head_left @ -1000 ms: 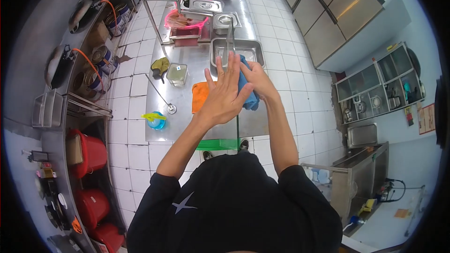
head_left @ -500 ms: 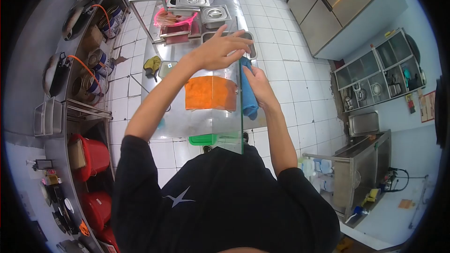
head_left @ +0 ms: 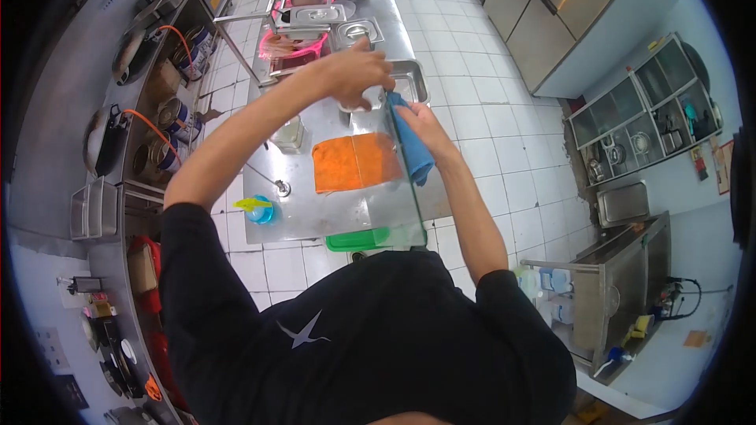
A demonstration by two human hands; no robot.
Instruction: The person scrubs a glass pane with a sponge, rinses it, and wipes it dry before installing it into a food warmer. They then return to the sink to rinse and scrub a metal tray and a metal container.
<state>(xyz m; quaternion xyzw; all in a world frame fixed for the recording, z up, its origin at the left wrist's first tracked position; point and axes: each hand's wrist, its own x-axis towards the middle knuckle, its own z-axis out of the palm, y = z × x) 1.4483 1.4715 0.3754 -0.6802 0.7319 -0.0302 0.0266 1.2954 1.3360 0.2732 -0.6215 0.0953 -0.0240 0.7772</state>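
A clear glass panel (head_left: 411, 189) stands on edge over the steel table (head_left: 295, 216), and its lower part reaches past the near table edge. My left hand (head_left: 358, 77) is at the panel's far upper corner, with fingers bent and fingertips closed on the edge. On the panel's right side, my right hand (head_left: 425, 127) grips a blue cloth (head_left: 416, 159) and presses it to the glass. An orange cloth (head_left: 335, 165) lies flat on the table left of the panel, partly seen through the glass. The fingertips of my right hand are hidden by the cloth.
A spray bottle of blue liquid (head_left: 260, 211) stands at the table's near left, with a clear container (head_left: 288, 135) farther back. Beyond are a pink basket (head_left: 265, 46) and lidded steel pans (head_left: 358, 30). Under the near edge is a green tray (head_left: 346, 241).
My left hand has come down from above the glass, its spread fingers now bent at the corner. The panel's far end has shifted left and it tilts more. The spray bottle shows more fully.
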